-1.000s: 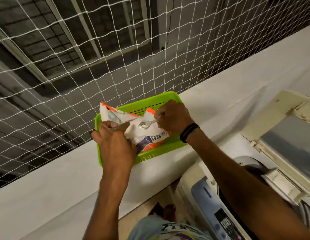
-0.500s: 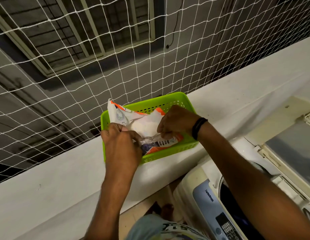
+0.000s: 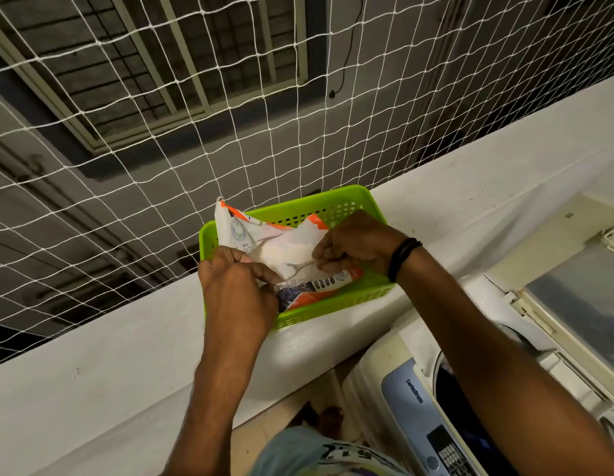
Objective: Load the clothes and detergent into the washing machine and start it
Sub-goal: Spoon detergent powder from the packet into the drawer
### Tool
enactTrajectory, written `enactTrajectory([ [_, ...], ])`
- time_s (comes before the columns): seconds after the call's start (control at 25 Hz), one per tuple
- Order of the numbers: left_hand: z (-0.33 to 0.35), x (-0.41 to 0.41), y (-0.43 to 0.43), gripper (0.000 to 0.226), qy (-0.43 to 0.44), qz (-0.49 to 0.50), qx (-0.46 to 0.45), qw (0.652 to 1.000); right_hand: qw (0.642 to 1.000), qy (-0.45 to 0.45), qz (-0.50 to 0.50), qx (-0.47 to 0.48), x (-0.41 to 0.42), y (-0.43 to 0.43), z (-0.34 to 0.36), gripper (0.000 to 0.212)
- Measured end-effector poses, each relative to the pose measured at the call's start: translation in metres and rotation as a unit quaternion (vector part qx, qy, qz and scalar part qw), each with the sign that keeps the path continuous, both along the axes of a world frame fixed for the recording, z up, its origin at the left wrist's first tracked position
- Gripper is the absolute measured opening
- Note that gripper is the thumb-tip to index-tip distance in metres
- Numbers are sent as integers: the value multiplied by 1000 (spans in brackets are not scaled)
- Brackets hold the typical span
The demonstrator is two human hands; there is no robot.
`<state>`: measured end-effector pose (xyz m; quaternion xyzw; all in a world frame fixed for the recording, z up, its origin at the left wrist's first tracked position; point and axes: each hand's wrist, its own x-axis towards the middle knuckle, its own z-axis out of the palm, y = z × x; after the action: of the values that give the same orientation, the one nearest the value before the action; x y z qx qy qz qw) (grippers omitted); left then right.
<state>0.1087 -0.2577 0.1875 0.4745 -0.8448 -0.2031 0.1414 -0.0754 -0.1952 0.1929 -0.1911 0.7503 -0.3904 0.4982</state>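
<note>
One green basket (image 3: 346,201) sits on one white ledge (image 3: 127,355), with one detergent bag (image 3: 285,249) in it. Two hands (image 3: 237,297) (image 3: 357,242), one wristband (image 3: 401,257). One washer (image 3: 412,400), one net (image 3: 161,149).

A white ledge (image 3: 470,187) runs along below the net. A green basket (image 3: 336,305) sits directly on it, near its front edge, with a detergent packet (image 3: 281,249) standing inside.
</note>
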Motion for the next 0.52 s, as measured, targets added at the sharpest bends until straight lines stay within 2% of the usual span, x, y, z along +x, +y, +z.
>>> enactTrajectory([
  [0.28, -2, 1, 0, 19, -12, -1, -3, 1000, 997, 40, -55, -47, 4, 7, 4, 16],
  [0.52, -5, 1, 2, 26, 0, -17, -10, 1000, 990, 20, -101, -97, -2, 25, 17, 19],
])
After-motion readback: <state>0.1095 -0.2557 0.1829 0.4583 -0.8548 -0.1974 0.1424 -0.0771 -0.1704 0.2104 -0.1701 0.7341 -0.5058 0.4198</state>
